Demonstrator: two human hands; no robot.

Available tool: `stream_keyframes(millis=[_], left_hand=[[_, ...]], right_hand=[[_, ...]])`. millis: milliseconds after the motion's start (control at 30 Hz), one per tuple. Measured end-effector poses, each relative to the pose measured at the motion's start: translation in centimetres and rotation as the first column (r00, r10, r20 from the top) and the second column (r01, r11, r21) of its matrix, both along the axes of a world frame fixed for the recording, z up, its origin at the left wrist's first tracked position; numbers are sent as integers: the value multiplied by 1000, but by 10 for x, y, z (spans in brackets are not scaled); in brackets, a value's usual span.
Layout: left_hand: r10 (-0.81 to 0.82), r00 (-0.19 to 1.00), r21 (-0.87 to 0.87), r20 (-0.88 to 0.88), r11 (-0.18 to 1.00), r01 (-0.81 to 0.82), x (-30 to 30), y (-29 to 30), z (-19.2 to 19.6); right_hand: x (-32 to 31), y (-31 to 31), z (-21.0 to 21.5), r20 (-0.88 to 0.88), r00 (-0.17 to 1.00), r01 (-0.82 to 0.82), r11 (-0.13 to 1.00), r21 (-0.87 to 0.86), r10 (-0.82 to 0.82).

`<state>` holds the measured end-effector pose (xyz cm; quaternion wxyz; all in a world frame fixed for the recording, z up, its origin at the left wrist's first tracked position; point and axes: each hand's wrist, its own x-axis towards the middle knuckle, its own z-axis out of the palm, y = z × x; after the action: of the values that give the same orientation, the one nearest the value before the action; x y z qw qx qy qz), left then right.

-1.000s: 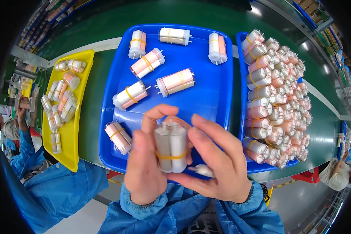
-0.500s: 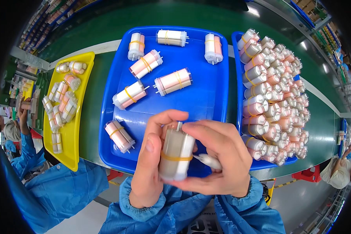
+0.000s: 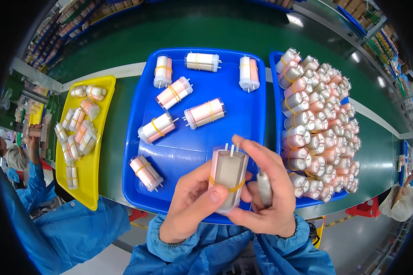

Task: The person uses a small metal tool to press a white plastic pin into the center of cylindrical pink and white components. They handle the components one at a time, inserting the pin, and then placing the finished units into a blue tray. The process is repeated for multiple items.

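Above the near part of a blue tray (image 3: 188, 153), both my hands hold one clear cylinder (image 3: 229, 169) with pale grey, white and pink sections. A yellow rubber band circles it, and thin white prongs stick up from its top end. My left hand (image 3: 188, 206) grips its left side, thumb across the front. My right hand (image 3: 280, 197) supports the lower right side, with its index finger raised beside the prongs. Tucked in the right hand's fingers is a slim whitish tool (image 3: 264, 188); its kind is unclear. Several similar banded cylinders (image 3: 205, 113) lie spread in the tray.
To the right, another blue tray (image 3: 338, 196) bears a dense stack of banded cylinders (image 3: 314, 128). A yellow tray (image 3: 91, 183) at left holds several more. These trays rest on a green table (image 3: 206, 32). A co-worker's blue sleeve (image 3: 73, 233) reaches in at lower left.
The cylinder has been turned, its prongs now showing upward, and has moved right. My left thumb has come across its front. The trays appear slightly lower in view.
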<state>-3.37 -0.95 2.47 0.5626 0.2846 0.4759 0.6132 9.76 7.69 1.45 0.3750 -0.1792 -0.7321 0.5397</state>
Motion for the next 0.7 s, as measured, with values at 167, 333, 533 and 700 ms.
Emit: stream_keyframes(millis=[167,333,533,700], left_hand=[[139,976,7,-165,990,-140,-5,-3,-11],[126,989,29,-77,992,-124,-1,-2,-11],[25,998,-51,51,998,-22,-7,-4,-11],[92,996,34,-9,995,-92,-7,-6,-6]], right_hand=[[-5,-2,-3,30,988,135,938,318,-152],[-4,-2,0,90,984,116,938,327,-153],[1,-2,3,125,988,57,965,256,-91],[1,-5,0,80,996,26,975,221,-44]])
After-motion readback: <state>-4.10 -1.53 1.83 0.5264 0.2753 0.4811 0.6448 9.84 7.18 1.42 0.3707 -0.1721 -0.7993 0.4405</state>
